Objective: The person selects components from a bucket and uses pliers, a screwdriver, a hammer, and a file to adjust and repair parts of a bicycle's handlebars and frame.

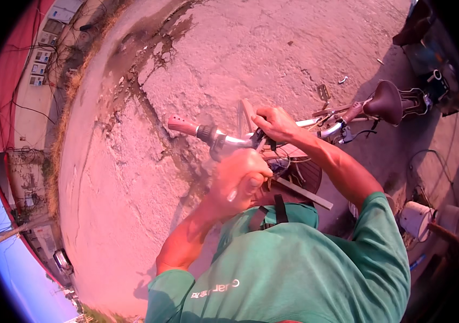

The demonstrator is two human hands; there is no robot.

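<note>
A bicycle with a silver handlebar (234, 141) and a brown grip (183, 125) stands right in front of me. My left hand (240, 175) is closed in a fist just below the handlebar, slightly blurred. A small pale tip shows by its thumb, but what it grips is hidden. Over the middle of the handlebar, my right hand (275, 124) is closed, its fingers bent beside a black fitting (257, 138). Whatever lies within those fingers cannot be made out. Thin cables and a dark brown basket (313, 175) sit beneath both hands. A flat pale bar (305, 194) juts out near my waist.
The brown saddle (387, 102) and a pedal (323, 92) are farther right. A white bucket (416, 220) stands at the lower right among dark clutter. Cracked concrete ground (240, 59) spreads ahead, with a wall carrying meter boxes (39, 69) at the far left.
</note>
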